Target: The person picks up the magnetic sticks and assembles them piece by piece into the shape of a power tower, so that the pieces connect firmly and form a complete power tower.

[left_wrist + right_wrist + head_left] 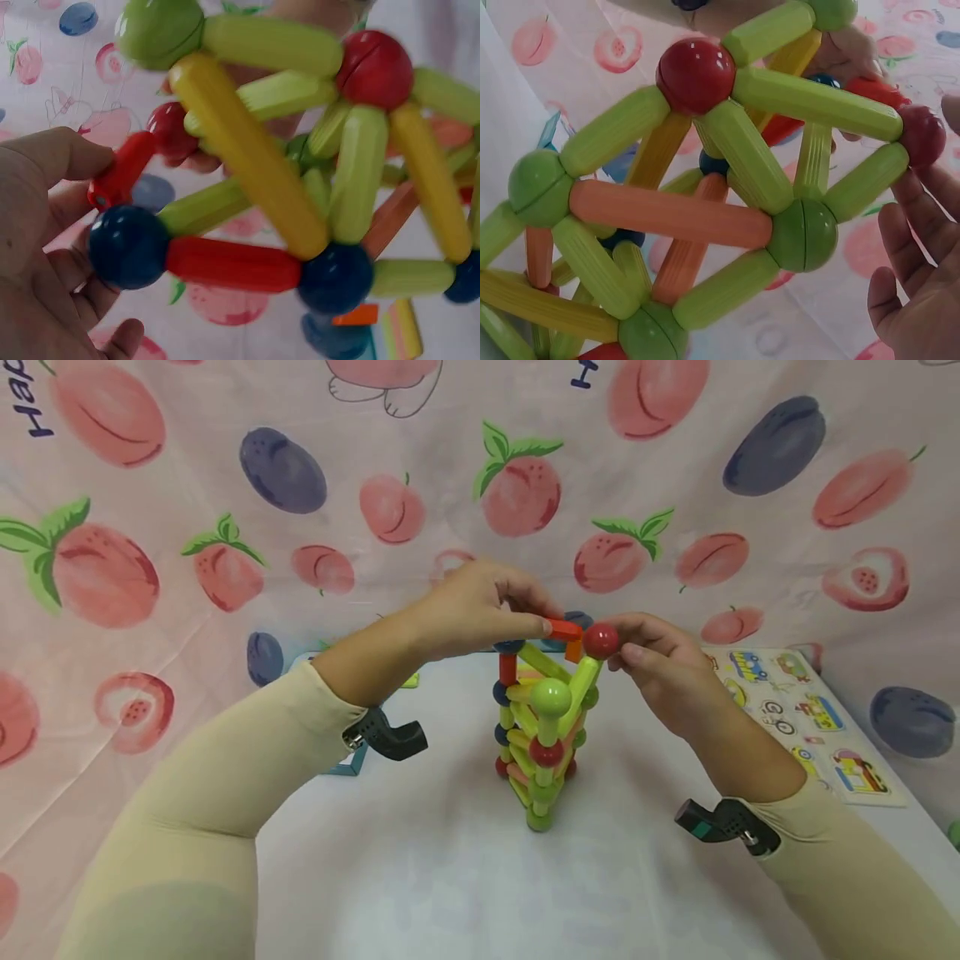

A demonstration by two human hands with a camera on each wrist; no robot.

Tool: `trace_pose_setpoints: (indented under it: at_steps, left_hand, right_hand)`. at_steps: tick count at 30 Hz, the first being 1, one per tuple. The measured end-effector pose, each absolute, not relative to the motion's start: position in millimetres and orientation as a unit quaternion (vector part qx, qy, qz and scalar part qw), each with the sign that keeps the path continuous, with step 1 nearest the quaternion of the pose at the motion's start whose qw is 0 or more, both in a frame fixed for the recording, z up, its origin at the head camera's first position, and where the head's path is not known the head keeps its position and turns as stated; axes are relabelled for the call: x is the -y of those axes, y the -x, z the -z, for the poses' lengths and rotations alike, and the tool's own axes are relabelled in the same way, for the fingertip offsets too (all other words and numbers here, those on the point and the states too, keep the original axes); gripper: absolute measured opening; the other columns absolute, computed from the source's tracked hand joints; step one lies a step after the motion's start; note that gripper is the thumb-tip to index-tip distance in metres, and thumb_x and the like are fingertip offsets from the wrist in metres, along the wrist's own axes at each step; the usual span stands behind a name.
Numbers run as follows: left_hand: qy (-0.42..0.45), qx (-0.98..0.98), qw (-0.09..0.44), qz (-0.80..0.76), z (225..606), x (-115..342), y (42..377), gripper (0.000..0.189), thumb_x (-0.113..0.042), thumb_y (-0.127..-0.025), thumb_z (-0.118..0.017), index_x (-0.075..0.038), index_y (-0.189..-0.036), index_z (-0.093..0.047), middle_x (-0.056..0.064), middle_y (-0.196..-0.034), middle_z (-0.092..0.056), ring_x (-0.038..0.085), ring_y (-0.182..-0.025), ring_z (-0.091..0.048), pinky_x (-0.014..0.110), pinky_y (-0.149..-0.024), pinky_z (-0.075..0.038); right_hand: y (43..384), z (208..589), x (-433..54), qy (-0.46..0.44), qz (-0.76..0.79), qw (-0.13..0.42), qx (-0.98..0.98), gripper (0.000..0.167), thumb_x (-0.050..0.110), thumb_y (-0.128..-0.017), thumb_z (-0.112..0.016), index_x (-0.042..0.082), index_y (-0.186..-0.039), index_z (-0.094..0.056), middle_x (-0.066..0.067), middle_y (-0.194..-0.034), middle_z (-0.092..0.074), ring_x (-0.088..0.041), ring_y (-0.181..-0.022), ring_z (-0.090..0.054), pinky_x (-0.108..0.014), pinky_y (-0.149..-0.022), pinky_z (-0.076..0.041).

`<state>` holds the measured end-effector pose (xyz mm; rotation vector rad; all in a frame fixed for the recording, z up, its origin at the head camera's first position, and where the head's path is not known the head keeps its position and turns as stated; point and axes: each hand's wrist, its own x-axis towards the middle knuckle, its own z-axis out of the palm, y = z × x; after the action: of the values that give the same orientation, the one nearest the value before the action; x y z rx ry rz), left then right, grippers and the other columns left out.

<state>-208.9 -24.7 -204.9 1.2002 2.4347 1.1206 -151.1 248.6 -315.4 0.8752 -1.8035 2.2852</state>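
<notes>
A tower of magnetic rods and balls [546, 727] stands upright on the white table. My left hand [480, 610] pinches a short red rod [127, 171] between thumb and index finger at the tower's top. The rod's far end meets a red ball [601, 641], and a dark blue ball [129, 246] sits just below my left fingers. On the right, my right hand [671, 672] holds that red ball by its fingertips. Light green rods [817, 103] join the ball to the frame. In the head view, an orange piece [573, 651] shows behind the red rod.
A picture puzzle board [855, 718] lies at the table's right side. Behind my left forearm, a teal-edged item [347, 767] is partly hidden. A fruit-print cloth [450, 452] hangs behind the table [450, 877].
</notes>
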Motion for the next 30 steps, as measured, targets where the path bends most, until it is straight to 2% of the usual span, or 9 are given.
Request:
trace_pose_setpoints:
  at_steps: [7,16,25,28,30]
  left_hand:
    - [-0.399,-0.824,0.069,-0.396,220.3,22.3,204.6,0.008,-0.019,-0.099,-0.078,-0.017,-0.107,-0.078,-0.003,-0.100,-0.074,0.018,-0.098,-0.064,0.038,-0.083,-0.056]
    - [-0.393,-0.824,0.072,-0.401,227.1,21.4,207.1,0.008,-0.017,-0.099,-0.075,-0.014,-0.106,-0.074,-0.001,-0.102,-0.073,0.017,-0.102,-0.064,0.038,-0.088,-0.055]
    - [-0.387,-0.815,0.080,-0.425,228.0,21.6,210.3,0.010,-0.016,-0.099,-0.071,-0.013,-0.108,-0.073,0.002,-0.103,-0.072,0.019,-0.102,-0.064,0.038,-0.089,-0.055]
    - [-0.373,-0.811,0.089,-0.442,227.6,23.6,210.7,0.013,-0.019,-0.105,-0.065,-0.013,-0.113,-0.073,0.002,-0.109,-0.072,0.018,-0.106,-0.065,0.038,-0.094,-0.055]
    - [-0.360,-0.799,0.099,-0.471,229.9,26.8,212.2,0.022,-0.018,-0.109,-0.054,-0.011,-0.119,-0.071,0.006,-0.117,-0.072,0.019,-0.111,-0.065,0.040,-0.101,-0.053]
  right_hand:
    - [151.8,316.2,-245.1,-0.258,-0.755,0.045,0.602,0.033,-0.007,-0.104,-0.049,0.004,-0.126,-0.071,-0.006,-0.114,-0.074,-0.021,-0.107,-0.066,-0.033,-0.095,-0.049]
    - [152.0,316.5,-245.1,-0.243,-0.756,0.037,0.607,0.035,-0.005,-0.105,-0.047,0.007,-0.126,-0.071,-0.005,-0.117,-0.072,-0.020,-0.107,-0.063,-0.032,-0.096,-0.050]
    - [152.4,313.3,-245.3,-0.240,-0.756,0.027,0.609,0.032,-0.003,-0.107,-0.049,0.009,-0.127,-0.071,-0.004,-0.121,-0.071,-0.020,-0.110,-0.062,-0.031,-0.097,-0.050]
    - [152.1,313.7,-244.8,-0.241,-0.758,0.034,0.605,0.034,-0.003,-0.107,-0.049,0.010,-0.129,-0.071,-0.004,-0.122,-0.071,-0.020,-0.112,-0.061,-0.032,-0.098,-0.051]
    - [149.5,315.9,-242.6,-0.231,-0.764,0.059,0.600,0.035,-0.003,-0.108,-0.046,0.009,-0.130,-0.070,-0.004,-0.124,-0.070,-0.021,-0.113,-0.061,-0.031,-0.097,-0.050]
